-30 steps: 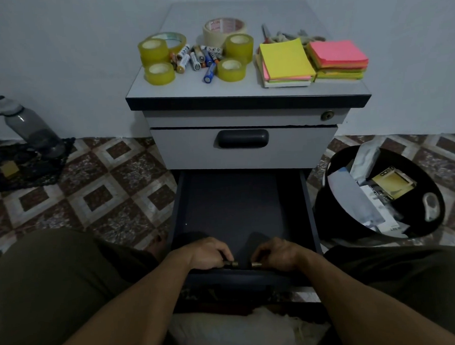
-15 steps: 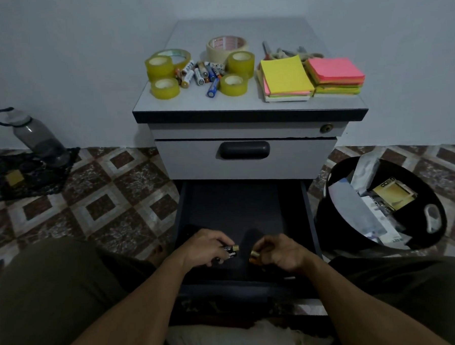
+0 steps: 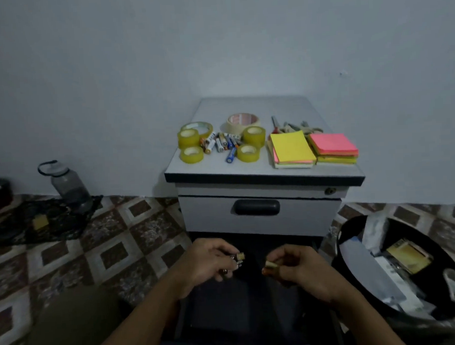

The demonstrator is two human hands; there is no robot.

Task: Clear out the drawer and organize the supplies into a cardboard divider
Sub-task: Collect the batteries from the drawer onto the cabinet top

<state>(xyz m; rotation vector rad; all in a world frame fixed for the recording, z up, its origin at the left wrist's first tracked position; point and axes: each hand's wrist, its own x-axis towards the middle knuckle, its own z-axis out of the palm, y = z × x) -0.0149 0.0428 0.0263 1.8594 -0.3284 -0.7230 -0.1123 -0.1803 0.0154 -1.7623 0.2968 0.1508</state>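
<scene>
The dark bottom drawer [image 3: 255, 313] of a small grey cabinet [image 3: 260, 212] is pulled out in front of me. Both hands hover above it. My left hand [image 3: 210, 263] grips a few batteries [image 3: 239, 260], their gold ends poking out past the fingers. In my right hand [image 3: 297, 269] I hold another battery [image 3: 270, 267] between thumb and fingers. On the cabinet top lie several yellow tape rolls [image 3: 190, 137], a beige tape roll [image 3: 243, 121], loose batteries [image 3: 221, 143], sticky-note pads [image 3: 291, 149] and some pens [image 3: 295, 126]. No cardboard divider is in view.
A black bin [image 3: 454, 289] with papers and packaging stands on the floor at the right. At the left, a grey water bottle [image 3: 69, 187] stands against the wall by a dark patterned cloth [image 3: 44, 224]. My legs in olive trousers flank the drawer.
Both hands have lifted out of the drawer's front, each with batteries, and risen towards the cabinet. The camera has tilted up, so more wall shows.
</scene>
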